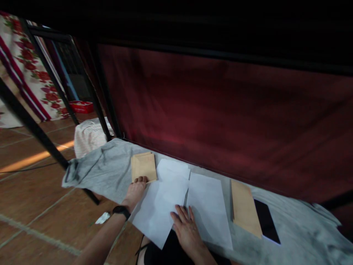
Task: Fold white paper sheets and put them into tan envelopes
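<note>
My left hand (136, 190) is closed, its fingers curled over the lower edge of a small stack of brown envelopes (143, 166). The fingertips are partly hidden there. A white paper sheet (154, 209) slants beside this hand, its lower corner sticking out past the bench edge over my lap. It overlaps other white paper (173, 175) lying farther back. My right hand (187, 230) lies open with fingers spread, resting on the white paper near its front edge. To its right is another white sheet (208, 206), flat on the cloth.
Farther right lie more brown envelopes (245, 206) and a dark phone (267, 221). Grey cloth (107, 165) covers the narrow surface, backed by a dark red panel (220, 121). Black metal posts (35, 129) stand at left. A crumpled white scrap (102, 218) is on the tiled floor.
</note>
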